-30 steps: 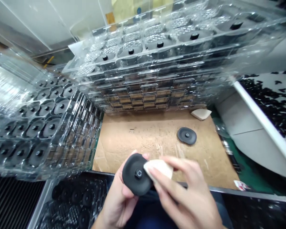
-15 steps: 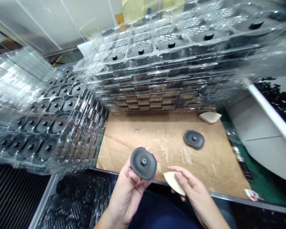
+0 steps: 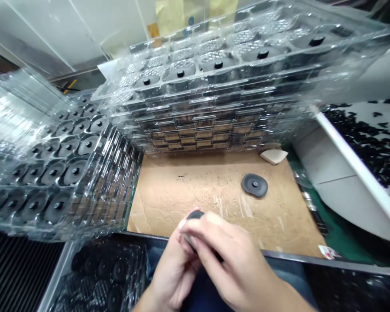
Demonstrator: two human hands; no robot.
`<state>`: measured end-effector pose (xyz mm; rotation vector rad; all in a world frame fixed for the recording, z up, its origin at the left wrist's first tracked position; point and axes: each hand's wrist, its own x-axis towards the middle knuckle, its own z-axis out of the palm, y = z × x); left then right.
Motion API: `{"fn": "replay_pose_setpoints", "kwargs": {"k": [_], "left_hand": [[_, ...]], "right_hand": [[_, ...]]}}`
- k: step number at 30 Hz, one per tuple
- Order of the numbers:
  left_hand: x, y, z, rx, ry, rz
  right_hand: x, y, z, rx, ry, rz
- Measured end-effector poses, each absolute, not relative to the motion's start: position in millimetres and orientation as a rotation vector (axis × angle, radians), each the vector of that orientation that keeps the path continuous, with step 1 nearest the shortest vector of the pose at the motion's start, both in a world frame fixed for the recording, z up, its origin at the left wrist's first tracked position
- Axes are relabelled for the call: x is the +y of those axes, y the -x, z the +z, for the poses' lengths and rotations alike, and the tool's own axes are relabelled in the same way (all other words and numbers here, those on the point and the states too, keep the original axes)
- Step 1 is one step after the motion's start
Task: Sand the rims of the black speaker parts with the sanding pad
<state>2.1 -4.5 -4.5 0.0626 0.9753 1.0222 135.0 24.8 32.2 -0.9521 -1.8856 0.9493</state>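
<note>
In my left hand [image 3: 175,266], low in the middle of the view, is a black oval disc [image 3: 195,214], tilted so that little more than its upper edge shows. My right hand [image 3: 232,251] lies over it with bent fingers closed against my left fingertips. The cream pad that this hand held earlier is hidden. Another black oval disc [image 3: 255,185] with a small raised centre lies on the cardboard [image 3: 169,182], and beyond it rests a cream curved pad [image 3: 274,156].
Stacked clear plastic trays [image 3: 195,97] with black discs stand along the back. Another tray stack [image 3: 94,173] rises at the left. A lower tray [image 3: 130,268] sits near front left. At the right, a white bin [image 3: 354,151] contains many small black pieces.
My right hand has moved left from beside the disc to over it. The disc in my left hand has tipped from face-up to steep. The cream pad has gone out of sight.
</note>
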Motion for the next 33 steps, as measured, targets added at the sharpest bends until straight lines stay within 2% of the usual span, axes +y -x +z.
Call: {"fn": "replay_pose_setpoints", "kwargs": {"k": [3, 7, 10, 13, 16, 18, 21, 26, 30, 33], "left_hand": [[-5.0, 0.1, -4.0, 1.055, -0.051, 1.048], [-2.7, -0.7, -1.3, 0.973, -0.097, 1.010], [-0.7, 0.4, 1.1, 0.943, -0.065, 0.988], [0.3, 1.3, 3.5, 0.901, -0.094, 0.980], [0.2, -0.3, 7.7, 0.858, -0.108, 0.989], [-0.5, -0.9, 11.1, 0.842, -0.085, 0.974], [-2.0, 1.0, 13.8, 0.827, -0.077, 0.958], [-3.6, 7.3, 9.7, 0.746, -0.089, 0.932], [-2.3, 8.5, 4.8, 0.677, -0.120, 0.944], [-0.2, 6.9, 6.6, 0.687, -0.111, 0.942]], "right_hand": [[28.0, -130.7, 35.6, -2.013, 0.974, 1.137], [24.6, -129.5, 34.2, -1.866, 1.015, 0.871], [15.4, -142.1, 35.2, -1.924, 0.950, 0.982], [10.5, -158.0, 36.4, -1.995, 1.083, 1.057], [17.7, -160.6, 36.2, -2.051, 1.194, 0.728], [27.8, -156.7, 34.0, -2.071, 0.999, 0.571], [40.5, -155.7, 24.2, -1.972, 0.785, 0.769], [28.5, -171.8, -14.5, -1.600, 1.371, 1.017], [5.3, -178.3, -49.5, -1.532, 1.448, 1.196], [0.0, -183.1, -55.2, -1.537, 1.480, 1.198]]}}
